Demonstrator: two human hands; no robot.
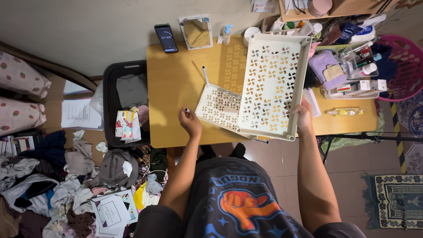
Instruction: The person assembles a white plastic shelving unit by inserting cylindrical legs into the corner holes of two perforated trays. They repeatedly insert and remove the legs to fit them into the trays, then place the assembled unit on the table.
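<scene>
A white perforated tray (271,83) is gripped by the right hand (303,117); a small rod (187,110) is pinched by the left hand (190,122), seemingly mid-assembly; alignment with the tray at three o'clock is judged necessary.

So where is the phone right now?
In the head view the phone stands propped against the wall at the table's far left corner, just left of the small mirror.
</scene>
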